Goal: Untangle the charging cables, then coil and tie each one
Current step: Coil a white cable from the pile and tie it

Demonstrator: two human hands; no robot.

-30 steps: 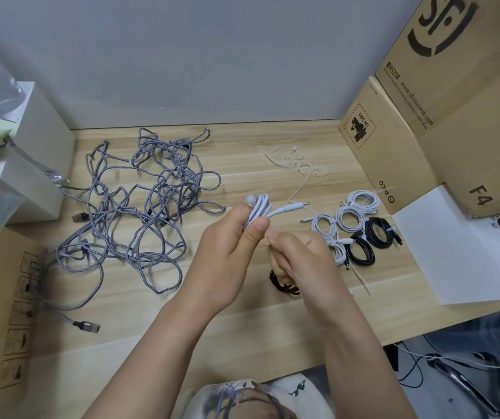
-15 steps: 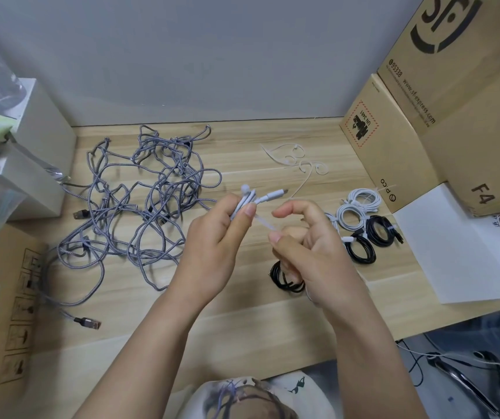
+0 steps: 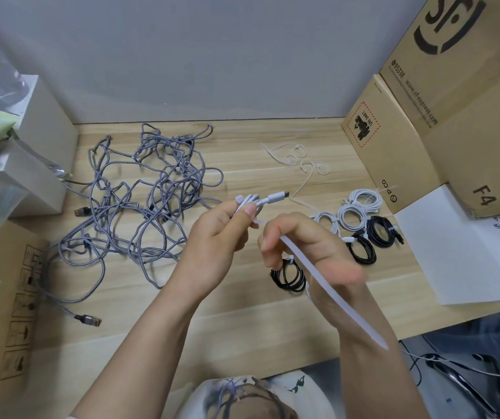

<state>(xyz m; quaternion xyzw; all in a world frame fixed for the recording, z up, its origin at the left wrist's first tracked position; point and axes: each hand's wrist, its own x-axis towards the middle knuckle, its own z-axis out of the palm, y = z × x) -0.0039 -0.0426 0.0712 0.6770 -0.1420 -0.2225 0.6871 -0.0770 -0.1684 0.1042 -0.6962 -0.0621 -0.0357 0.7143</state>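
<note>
Head view: a folded white charging cable [image 3: 250,205] is gripped in the left hand [image 3: 217,246] above the wooden desk [image 3: 242,309], connector pointing right. A white cable tie [image 3: 318,279], running from the bundle, is pinched by the right hand [image 3: 309,246]. The tangled grey braided cables [image 3: 139,201] lie at left; coiled cables [image 3: 360,219] at right.

Folded white cable [image 3: 250,205] aloft; grey braided cables [image 3: 139,201] tangled on desk.

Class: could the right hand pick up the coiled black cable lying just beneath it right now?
Probably not yet: the right hand pinches a white cable tie and hovers over the black cable coil. Nothing else blocks it.
</note>
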